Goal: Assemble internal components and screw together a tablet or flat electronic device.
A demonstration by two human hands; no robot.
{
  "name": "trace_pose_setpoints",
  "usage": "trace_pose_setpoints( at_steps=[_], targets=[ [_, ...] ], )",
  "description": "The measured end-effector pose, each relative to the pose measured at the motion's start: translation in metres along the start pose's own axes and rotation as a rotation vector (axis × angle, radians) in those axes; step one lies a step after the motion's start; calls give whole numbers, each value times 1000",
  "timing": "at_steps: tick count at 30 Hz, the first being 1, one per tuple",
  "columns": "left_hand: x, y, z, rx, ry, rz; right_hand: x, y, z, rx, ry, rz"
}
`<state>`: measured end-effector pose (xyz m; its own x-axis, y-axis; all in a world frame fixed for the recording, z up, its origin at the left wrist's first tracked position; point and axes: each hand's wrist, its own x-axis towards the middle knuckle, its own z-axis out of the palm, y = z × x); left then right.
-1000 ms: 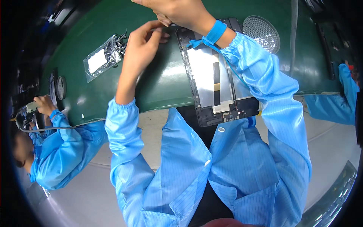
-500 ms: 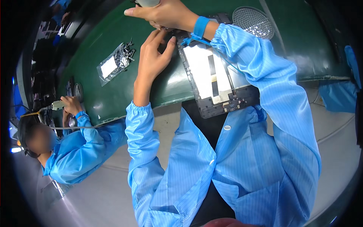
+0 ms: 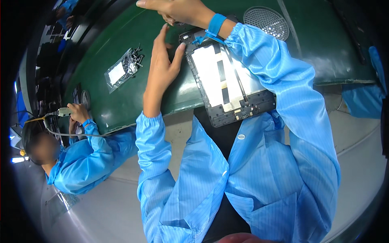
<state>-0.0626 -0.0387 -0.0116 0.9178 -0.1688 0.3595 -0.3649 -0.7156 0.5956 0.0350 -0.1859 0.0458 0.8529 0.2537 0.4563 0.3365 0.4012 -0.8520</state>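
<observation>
While working around the flat, rectangular black-and-silver tablet (image 3: 225, 83) at frame centre, steady lightly with bare left hand (image 3: 165, 65), grip apart; impossible to judge the grip of bare right hand (image 3: 184, 12).

No lettering can be read anywhere, not even on the clear bag's (image 3: 125, 77) white patch (image 3: 116, 73).

a clear bag (image 3: 125, 69) of small dark parts lies on the green bench (image 3: 121, 107). well to the bag's right is a grey, round, perforated dish (image 3: 266, 23); to its left, a co-worker (image 3: 89, 162) in blue holds a pale tool (image 3: 64, 111).
</observation>
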Motion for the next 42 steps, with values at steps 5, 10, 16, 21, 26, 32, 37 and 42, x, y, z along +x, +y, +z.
trace_pose_setpoints(
  at_steps=[5,10,16,21,26,32,37,42],
  targets=[
    [-83,98,-6,55,-179,208,13,-21,-22,-36,-42,-126],
    [-111,97,9,242,-163,181,27,-44,-26,-42,-44,59],
    [-110,90,-4,278,-251,166,29,-52,-44,-183,49,40],
    [-46,42,0,346,-107,271,42,-60,-66,-196,152,96],
    [78,-40,17,501,15,398,52,-41,-91,-143,199,79],
    [220,-102,50,460,17,429,36,-52,-155,-115,335,-2],
    [256,-124,68,418,-58,383,5,-65,-198,-128,559,44],
    [230,-109,51,518,159,462,-16,-58,-213,-95,511,78]
  ],
)
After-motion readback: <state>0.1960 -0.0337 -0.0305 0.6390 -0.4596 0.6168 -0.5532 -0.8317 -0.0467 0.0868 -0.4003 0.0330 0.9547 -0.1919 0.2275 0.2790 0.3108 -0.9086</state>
